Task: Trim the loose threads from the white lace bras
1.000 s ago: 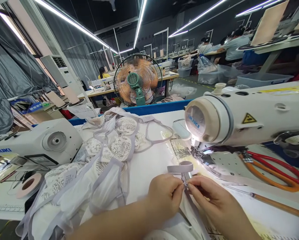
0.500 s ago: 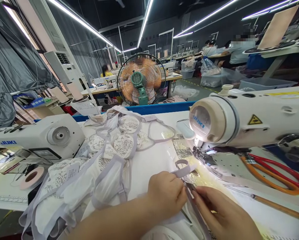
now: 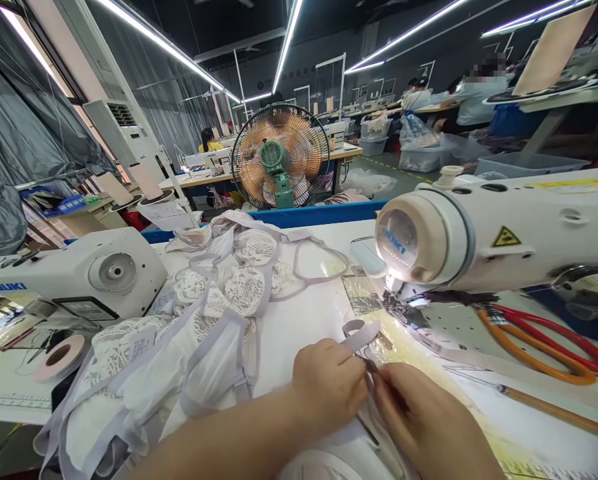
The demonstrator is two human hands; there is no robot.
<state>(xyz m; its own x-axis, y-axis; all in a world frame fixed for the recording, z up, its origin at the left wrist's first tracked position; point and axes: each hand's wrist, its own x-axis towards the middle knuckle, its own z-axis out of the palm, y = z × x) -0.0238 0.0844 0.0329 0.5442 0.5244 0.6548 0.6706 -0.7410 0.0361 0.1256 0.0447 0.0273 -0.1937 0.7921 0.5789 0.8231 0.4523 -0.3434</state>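
Note:
My left hand [image 3: 329, 385] is closed in a pinch on a pale lilac elastic strap [image 3: 361, 335] whose end curls into a loop just above my fingers. My right hand [image 3: 423, 417] is closed on the same strap directly to the right, fingertips meeting those of my left hand. Both hands rest on the white table, just in front of the needle area [image 3: 401, 303] of a white Juki sewing machine [image 3: 483, 233]. The part of the strap below my hands is hidden.
A heap of white lace bras with lilac straps [image 3: 213, 300] fills the table to the left. A second Juki machine [image 3: 79, 273] and a tape roll [image 3: 61, 355] stand farther left. Red-and-orange scissors [image 3: 543, 340] lie at the right, a fan [image 3: 277, 160] behind. Other people sew at distant tables.
My hands have come lower toward the table with the strap. The loop has tipped left and shrunk. My right fingers have slid along the strap and closed back against my left hand.

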